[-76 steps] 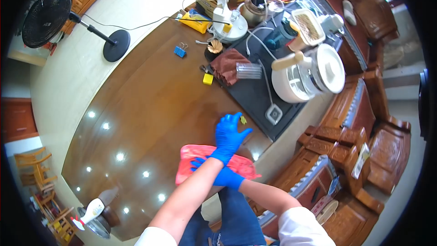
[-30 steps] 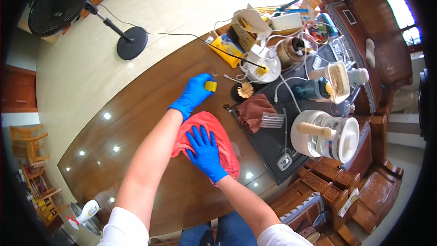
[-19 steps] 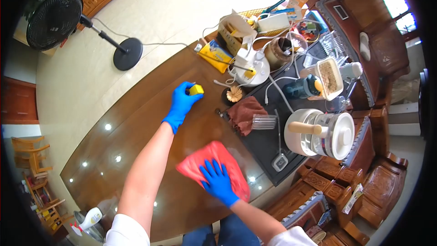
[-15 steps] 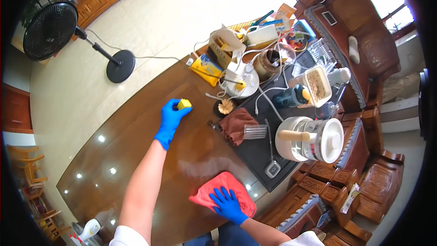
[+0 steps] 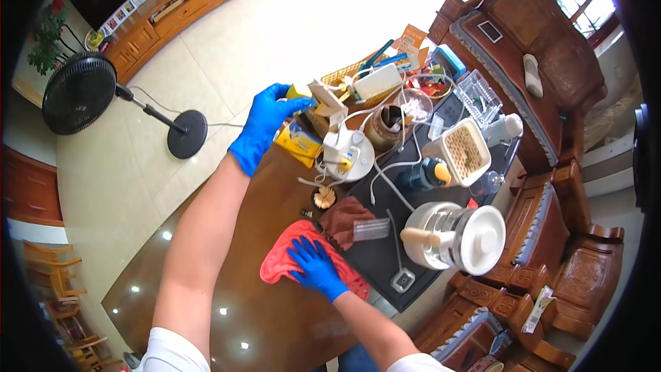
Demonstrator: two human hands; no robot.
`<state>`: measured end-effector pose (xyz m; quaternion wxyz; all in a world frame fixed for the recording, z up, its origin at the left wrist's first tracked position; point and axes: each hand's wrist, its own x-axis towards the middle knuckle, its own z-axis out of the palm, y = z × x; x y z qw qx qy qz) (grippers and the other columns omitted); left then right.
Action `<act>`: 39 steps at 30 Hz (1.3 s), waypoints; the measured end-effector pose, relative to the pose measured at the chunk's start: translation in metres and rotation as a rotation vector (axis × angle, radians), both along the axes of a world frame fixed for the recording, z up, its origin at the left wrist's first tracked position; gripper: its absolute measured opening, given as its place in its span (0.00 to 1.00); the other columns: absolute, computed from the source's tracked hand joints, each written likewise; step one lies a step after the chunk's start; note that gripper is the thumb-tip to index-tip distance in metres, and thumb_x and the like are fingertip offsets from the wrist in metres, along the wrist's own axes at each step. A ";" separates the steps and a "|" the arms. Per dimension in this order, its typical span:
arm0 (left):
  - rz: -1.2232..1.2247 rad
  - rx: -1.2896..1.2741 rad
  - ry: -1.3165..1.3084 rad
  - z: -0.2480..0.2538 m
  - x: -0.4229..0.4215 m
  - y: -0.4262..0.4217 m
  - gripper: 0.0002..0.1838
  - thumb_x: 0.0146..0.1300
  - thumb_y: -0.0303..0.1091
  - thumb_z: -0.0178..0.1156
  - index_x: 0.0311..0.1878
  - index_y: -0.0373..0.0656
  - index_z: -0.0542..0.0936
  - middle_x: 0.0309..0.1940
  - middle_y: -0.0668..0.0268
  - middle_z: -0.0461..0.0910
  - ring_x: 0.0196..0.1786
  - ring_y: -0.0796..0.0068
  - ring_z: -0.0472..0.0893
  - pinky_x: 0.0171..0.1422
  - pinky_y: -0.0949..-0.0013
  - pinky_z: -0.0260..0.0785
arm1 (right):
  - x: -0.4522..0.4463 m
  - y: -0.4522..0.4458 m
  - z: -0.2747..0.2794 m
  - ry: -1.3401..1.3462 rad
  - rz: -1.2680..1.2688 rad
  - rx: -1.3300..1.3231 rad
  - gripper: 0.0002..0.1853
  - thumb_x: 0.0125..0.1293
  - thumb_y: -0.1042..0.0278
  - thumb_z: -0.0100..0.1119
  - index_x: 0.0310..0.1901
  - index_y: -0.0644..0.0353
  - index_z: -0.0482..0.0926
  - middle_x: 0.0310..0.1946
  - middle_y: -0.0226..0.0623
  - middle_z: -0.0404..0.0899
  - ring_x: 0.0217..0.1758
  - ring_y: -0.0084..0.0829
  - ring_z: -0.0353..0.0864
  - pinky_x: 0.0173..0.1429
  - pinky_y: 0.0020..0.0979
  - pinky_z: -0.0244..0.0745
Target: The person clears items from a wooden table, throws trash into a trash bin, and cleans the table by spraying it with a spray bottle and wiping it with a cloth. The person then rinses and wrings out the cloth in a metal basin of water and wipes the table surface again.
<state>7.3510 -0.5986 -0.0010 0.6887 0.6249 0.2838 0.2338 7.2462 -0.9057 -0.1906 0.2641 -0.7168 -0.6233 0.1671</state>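
Note:
My left hand (image 5: 263,127), in a blue glove, is raised over the far edge of the wooden table (image 5: 234,213). Its thumb and fingers pinch a small yellow block (image 5: 298,91), partly hidden by the glove, beside an open cardboard box (image 5: 329,101). Below it lies a yellow packet (image 5: 298,143). My right hand (image 5: 315,270), also blue-gloved, rests flat with fingers spread on a red cloth (image 5: 277,256) on the tabletop. A brown cloth (image 5: 342,224) touches the far side of the red one.
On the black tray (image 5: 375,258) stand a glass kettle (image 5: 447,238), a dark bottle (image 5: 420,176) and a white container (image 5: 465,151). A white round charger (image 5: 349,158) with cables sits nearby, before a yellow basket (image 5: 365,72). A black fan (image 5: 79,93) stands beyond the table.
My left hand has moved away from me with the yellow block, from over bare tabletop to the cardboard box. My right hand and the red cloth have slid forward, closer to the brown cloth.

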 end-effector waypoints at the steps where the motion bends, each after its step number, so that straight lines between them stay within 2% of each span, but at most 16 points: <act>1: -0.001 0.119 0.038 0.002 0.026 0.012 0.19 0.52 0.33 0.70 0.45 0.35 0.78 0.38 0.63 0.81 0.38 0.78 0.78 0.42 0.75 0.70 | 0.003 0.001 -0.002 0.019 0.002 -0.004 0.30 0.58 0.49 0.59 0.60 0.54 0.71 0.68 0.38 0.61 0.72 0.41 0.57 0.73 0.47 0.50; 2: -0.002 0.231 0.084 -0.003 0.049 0.022 0.16 0.56 0.31 0.67 0.46 0.35 0.77 0.39 0.64 0.81 0.38 0.78 0.79 0.43 0.75 0.70 | 0.002 -0.001 -0.004 0.045 0.005 -0.015 0.30 0.58 0.49 0.58 0.60 0.54 0.71 0.69 0.38 0.61 0.72 0.40 0.57 0.73 0.47 0.49; 3: -0.019 0.154 0.053 -0.007 0.073 0.030 0.16 0.56 0.30 0.66 0.46 0.35 0.77 0.39 0.63 0.81 0.39 0.77 0.79 0.44 0.75 0.71 | 0.002 -0.002 -0.008 0.059 0.009 -0.008 0.30 0.59 0.49 0.58 0.60 0.55 0.71 0.69 0.38 0.60 0.73 0.40 0.56 0.73 0.47 0.49; 6: 0.025 0.219 0.188 -0.037 0.139 0.047 0.22 0.47 0.31 0.74 0.45 0.36 0.79 0.36 0.63 0.82 0.38 0.76 0.80 0.42 0.73 0.73 | 0.005 -0.003 -0.009 0.092 -0.003 -0.014 0.31 0.57 0.49 0.60 0.61 0.52 0.71 0.68 0.37 0.61 0.71 0.39 0.58 0.71 0.47 0.52; 8: -0.047 0.423 0.333 -0.063 0.175 0.055 0.23 0.42 0.32 0.76 0.43 0.35 0.80 0.35 0.62 0.82 0.36 0.75 0.81 0.41 0.72 0.74 | 0.006 -0.002 -0.007 0.104 -0.005 -0.014 0.31 0.57 0.49 0.60 0.60 0.53 0.71 0.68 0.37 0.62 0.71 0.38 0.59 0.71 0.46 0.53; 9: -0.081 0.381 0.364 -0.078 0.188 0.058 0.23 0.37 0.35 0.77 0.38 0.34 0.81 0.33 0.58 0.83 0.35 0.72 0.81 0.45 0.69 0.74 | 0.005 -0.003 -0.010 0.121 -0.009 -0.012 0.30 0.58 0.49 0.59 0.60 0.54 0.71 0.67 0.38 0.62 0.71 0.38 0.59 0.70 0.46 0.53; 16: 0.026 0.412 0.401 -0.111 0.248 0.053 0.25 0.40 0.37 0.76 0.42 0.34 0.80 0.37 0.58 0.83 0.38 0.70 0.81 0.46 0.67 0.74 | 0.011 -0.003 -0.012 0.236 -0.015 0.011 0.30 0.61 0.49 0.57 0.60 0.58 0.70 0.66 0.41 0.63 0.71 0.39 0.58 0.71 0.46 0.53; 18: 0.082 0.553 0.501 -0.115 0.254 0.051 0.26 0.40 0.38 0.76 0.42 0.35 0.80 0.37 0.56 0.83 0.38 0.69 0.82 0.46 0.67 0.74 | 0.011 -0.004 -0.013 0.232 -0.001 -0.008 0.29 0.61 0.50 0.56 0.60 0.58 0.70 0.66 0.41 0.62 0.72 0.40 0.57 0.72 0.46 0.52; 22: 0.135 0.573 0.573 -0.112 0.258 0.046 0.26 0.40 0.42 0.74 0.42 0.37 0.80 0.39 0.52 0.83 0.41 0.62 0.83 0.47 0.66 0.74 | 0.011 -0.004 -0.012 0.251 0.012 0.003 0.29 0.61 0.51 0.56 0.60 0.58 0.69 0.66 0.42 0.62 0.72 0.40 0.57 0.72 0.47 0.50; 24: 0.070 0.535 0.609 -0.102 0.257 0.042 0.25 0.41 0.43 0.74 0.41 0.38 0.81 0.38 0.52 0.83 0.40 0.62 0.83 0.47 0.65 0.74 | 0.012 -0.004 -0.012 0.267 0.003 0.013 0.29 0.61 0.51 0.56 0.60 0.59 0.70 0.66 0.42 0.62 0.72 0.40 0.57 0.73 0.47 0.50; 27: -0.151 0.736 0.664 -0.096 0.252 0.039 0.25 0.40 0.43 0.74 0.41 0.39 0.82 0.37 0.53 0.83 0.40 0.62 0.83 0.48 0.66 0.74 | 0.012 -0.003 -0.011 0.266 0.001 0.013 0.29 0.60 0.51 0.57 0.60 0.59 0.70 0.66 0.42 0.62 0.71 0.40 0.58 0.73 0.48 0.50; 31: -0.177 0.477 0.665 -0.108 0.247 0.041 0.26 0.42 0.40 0.74 0.45 0.38 0.81 0.38 0.55 0.83 0.41 0.63 0.83 0.49 0.67 0.74 | 0.011 -0.005 -0.013 0.294 0.012 0.014 0.29 0.60 0.52 0.57 0.60 0.59 0.70 0.66 0.42 0.62 0.71 0.40 0.58 0.73 0.48 0.50; 33: -0.256 0.788 0.638 -0.108 0.238 0.040 0.28 0.42 0.40 0.74 0.49 0.42 0.81 0.42 0.54 0.82 0.45 0.61 0.82 0.51 0.65 0.73 | 0.012 -0.003 -0.012 0.269 0.004 0.015 0.29 0.60 0.52 0.57 0.60 0.58 0.70 0.67 0.41 0.62 0.71 0.40 0.58 0.72 0.48 0.50; 36: -0.438 0.833 0.768 -0.098 0.230 0.035 0.30 0.41 0.40 0.74 0.52 0.47 0.80 0.46 0.54 0.81 0.47 0.60 0.81 0.54 0.64 0.72 | 0.012 -0.003 -0.011 0.249 0.014 -0.004 0.29 0.60 0.51 0.57 0.61 0.58 0.69 0.67 0.41 0.61 0.71 0.41 0.58 0.73 0.48 0.50; 37: -0.501 0.975 0.704 -0.102 0.228 0.037 0.31 0.40 0.42 0.74 0.53 0.50 0.80 0.48 0.54 0.80 0.47 0.58 0.81 0.56 0.64 0.71 | 0.013 -0.003 -0.010 0.253 0.019 -0.007 0.29 0.60 0.51 0.57 0.61 0.58 0.69 0.67 0.41 0.61 0.71 0.41 0.58 0.73 0.48 0.50; 39: -0.496 0.944 0.702 -0.092 0.228 0.032 0.29 0.41 0.42 0.74 0.51 0.49 0.81 0.48 0.54 0.80 0.47 0.58 0.81 0.56 0.64 0.71 | 0.013 -0.003 -0.009 0.239 0.021 -0.027 0.29 0.61 0.51 0.56 0.61 0.58 0.69 0.67 0.41 0.61 0.71 0.41 0.57 0.73 0.48 0.49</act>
